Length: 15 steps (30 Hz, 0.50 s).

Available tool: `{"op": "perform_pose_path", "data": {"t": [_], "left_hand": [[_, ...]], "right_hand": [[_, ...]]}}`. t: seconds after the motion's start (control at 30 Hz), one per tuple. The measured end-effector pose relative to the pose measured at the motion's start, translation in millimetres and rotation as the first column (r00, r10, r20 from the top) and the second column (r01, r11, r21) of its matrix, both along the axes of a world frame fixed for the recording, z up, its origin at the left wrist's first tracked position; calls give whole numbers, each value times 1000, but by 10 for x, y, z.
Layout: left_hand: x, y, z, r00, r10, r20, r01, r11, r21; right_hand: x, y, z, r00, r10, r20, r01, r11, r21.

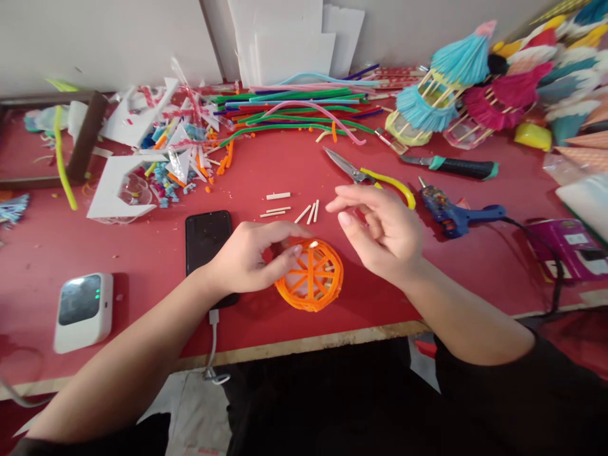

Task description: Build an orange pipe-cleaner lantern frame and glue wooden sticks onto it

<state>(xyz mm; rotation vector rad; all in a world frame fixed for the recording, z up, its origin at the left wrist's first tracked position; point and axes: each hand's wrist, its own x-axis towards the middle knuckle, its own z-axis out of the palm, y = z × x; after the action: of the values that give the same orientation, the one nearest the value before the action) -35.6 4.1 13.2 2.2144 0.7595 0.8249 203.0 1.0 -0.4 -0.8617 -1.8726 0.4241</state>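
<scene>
An orange round frame (310, 283) with spokes, looking wound in fuzzy pipe cleaner, stands near the table's front edge. My left hand (254, 256) grips its upper left rim, thumb on top and the other fingers partly hidden behind it. A small pale piece (313, 244) sits on the rim at the top. To the right and slightly above, my right hand (387, 234) hovers with thumb and forefinger apart, and nothing shows between them. Just beyond the frame lie several short cut sticks (310, 213) and a thicker pale stick (278, 196).
Scissors (349, 168) with yellow handles, a black-handled knife (463, 167) and a blue glue gun (451, 212) lie to the right. A phone (208, 237) is beside my left wrist. Farther back are coloured pipe cleaners (294, 107), scraps (175, 171) and small tiered models (437, 88).
</scene>
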Motion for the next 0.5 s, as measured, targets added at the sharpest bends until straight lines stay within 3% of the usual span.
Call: {"op": "perform_pose_path", "data": {"t": [0.13,0.33,0.43,0.5], "left_hand": [[-7,-6,17,1000,5,-16,-5,1000,16],[-22,-21,45,998,24,-51,-21,998,60],[-28,-20,62,996,56,-62,-50,994,96],[-29,-17,75,996,70,-59,-63,991,119]], "right_hand": [[18,106,-71,981,-97,166,87,994,70],[46,253,-112,948,-118,294,83,988,129],[291,310,27,910,-188,369,133,976,170],[628,307,130,848,-274,453,219,961,172]]}}
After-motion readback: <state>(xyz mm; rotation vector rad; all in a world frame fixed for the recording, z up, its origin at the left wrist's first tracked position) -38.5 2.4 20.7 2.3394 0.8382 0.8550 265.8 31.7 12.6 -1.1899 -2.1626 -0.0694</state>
